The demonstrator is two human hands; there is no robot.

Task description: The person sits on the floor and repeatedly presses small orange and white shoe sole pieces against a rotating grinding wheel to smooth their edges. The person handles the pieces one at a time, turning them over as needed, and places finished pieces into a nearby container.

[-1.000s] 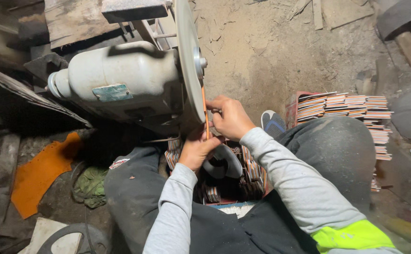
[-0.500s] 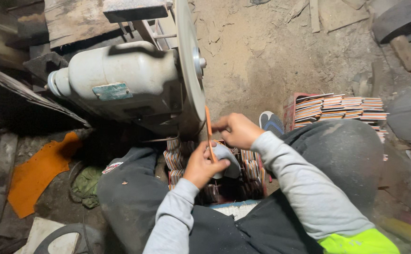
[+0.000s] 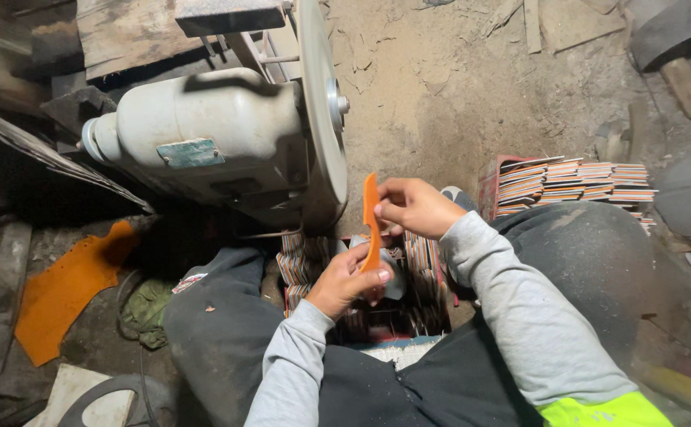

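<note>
I see a thin orange strip, curved and held upright on edge, just in front of the lower rim of the grinding disc and apart from it. The right hand pinches the strip's upper end between thumb and fingers. The left hand is closed around its lower end from below. The disc is mounted on a pale grey motor housing, which extends to the left. Directly under the hands I see a box packed with flat striped pieces standing on edge; its contents are dim and I can only say they appear to be similar strips. A second stack of striped pieces lies near the right knee, on the dirt floor. An orange sheet scrap lies on the floor at far left.
</note>
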